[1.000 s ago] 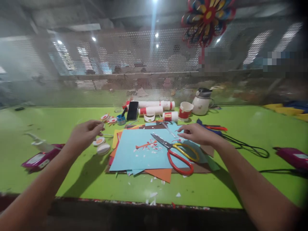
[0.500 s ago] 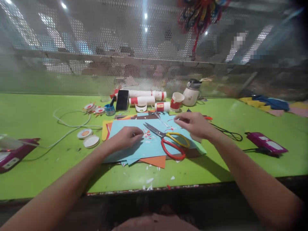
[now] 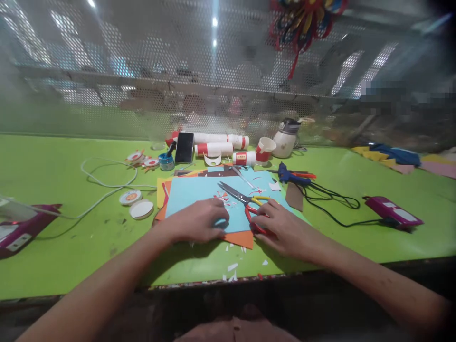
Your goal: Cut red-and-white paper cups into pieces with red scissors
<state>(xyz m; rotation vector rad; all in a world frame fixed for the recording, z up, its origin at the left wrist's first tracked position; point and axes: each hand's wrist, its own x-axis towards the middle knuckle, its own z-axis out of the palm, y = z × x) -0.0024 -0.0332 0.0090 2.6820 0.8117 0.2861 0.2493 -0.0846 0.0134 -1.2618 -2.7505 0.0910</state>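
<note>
From here, the left hand (image 3: pixel 199 221) curls loosely over the blue sheet (image 3: pixel 188 194); I can't tell whether it pinches anything. The right hand (image 3: pixel 285 230) has its fingers over the handles of the scissors (image 3: pixel 245 200), which lie on that sheet, though whether they've closed around them I can't tell. I'd expect the blades stiff and fairly weighty, the sheet light and easily creased; the red loop (image 3: pixel 248 216) and yellow loop (image 3: pixel 257 199) are the places to hold. Farther back, a toppled cup (image 3: pixel 244 158) bears a small label, its writing too tiny to read.
</note>
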